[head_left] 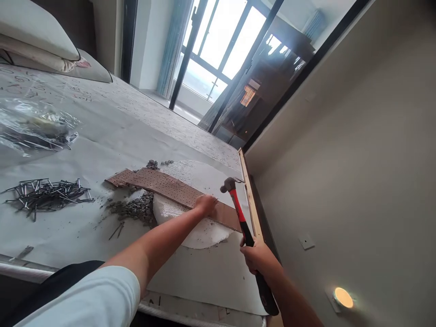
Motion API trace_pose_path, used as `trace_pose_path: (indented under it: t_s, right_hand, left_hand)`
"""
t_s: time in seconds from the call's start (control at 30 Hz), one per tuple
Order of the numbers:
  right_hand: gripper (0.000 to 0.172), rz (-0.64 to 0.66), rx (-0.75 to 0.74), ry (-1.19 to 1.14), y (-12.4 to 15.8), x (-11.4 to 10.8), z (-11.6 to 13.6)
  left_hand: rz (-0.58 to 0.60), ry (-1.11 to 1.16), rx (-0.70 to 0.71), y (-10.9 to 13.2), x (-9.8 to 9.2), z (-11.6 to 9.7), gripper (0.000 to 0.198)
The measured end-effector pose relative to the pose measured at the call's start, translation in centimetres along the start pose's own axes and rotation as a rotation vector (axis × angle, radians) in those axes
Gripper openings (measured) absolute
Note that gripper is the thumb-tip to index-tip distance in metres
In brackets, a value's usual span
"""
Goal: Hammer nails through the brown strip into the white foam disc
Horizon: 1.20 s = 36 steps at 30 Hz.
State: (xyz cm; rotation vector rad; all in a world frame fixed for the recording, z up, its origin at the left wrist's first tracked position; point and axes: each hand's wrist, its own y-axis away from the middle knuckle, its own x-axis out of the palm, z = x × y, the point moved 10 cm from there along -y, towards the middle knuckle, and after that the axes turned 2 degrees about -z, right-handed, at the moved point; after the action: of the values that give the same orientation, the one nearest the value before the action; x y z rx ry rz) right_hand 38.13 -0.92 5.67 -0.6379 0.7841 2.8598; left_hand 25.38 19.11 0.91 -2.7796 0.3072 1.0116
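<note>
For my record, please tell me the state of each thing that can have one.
Red-and-black claw hammer: gripped by right hand.
Brown dotted flat board: lying across white foam, left hand on it.
Dark metal nails: loosely heaped.
Grey rubble: loose.
Clear plastic bag: crumpled, contents inside.
Round yellow wall light: lit.

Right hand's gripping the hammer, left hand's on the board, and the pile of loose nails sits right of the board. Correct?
Not quite: the pile of loose nails lies left of the board in the head view. The rest stands.
</note>
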Motion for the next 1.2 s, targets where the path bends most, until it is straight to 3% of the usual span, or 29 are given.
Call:
trace_pose_path:
  t_s: [0.13,0.3,0.5,0.7,0.83,0.93,1.2]
  right_hand:
    - [0.023,-0.05,-0.073,-0.065,0.1,-1.0,1.1]
    - [0.022,0.031,0.101,-0.04,-0.8,0.9,-1.6]
    - [0.02,-0.078,-0.032,-0.081,-0.5,-0.8,0.2]
    - [0.019,0.036,0.083,-0.016,-0.7,1.1,-2.0]
    - [0.021,-0.041,-0.001,-0.084,-0.3,-0.9,-0.3]
    - [0.022,-0.042,-0.042,-0.102,-0.1,-1.6,0.8]
    - [0.016,-0.102,-0.082,0.03,0.8,-1.3,0.3]
  left_hand:
    - [-0.023,-0.166,0.058,0.1,-0.3,-0.7,0.039]
    - [-0.021,-0.21,0.073,0.5,-0.6,-1.0,0.037]
    - [-0.005,-0.294,0.122,0.6,-0.4,-1.6,0.037]
    - [0.01,-0.316,0.128,0.7,-0.3,-1.6,0.04]
    - [-0.002,-0.309,0.145,0.6,-0.2,-1.7,0.035]
    - [-0.039,-0.193,0.132,0.5,-0.9,-1.5,0.024]
    - [-0.258,0.286,-0.076,-0.1,-3.9,1.0,0.019]
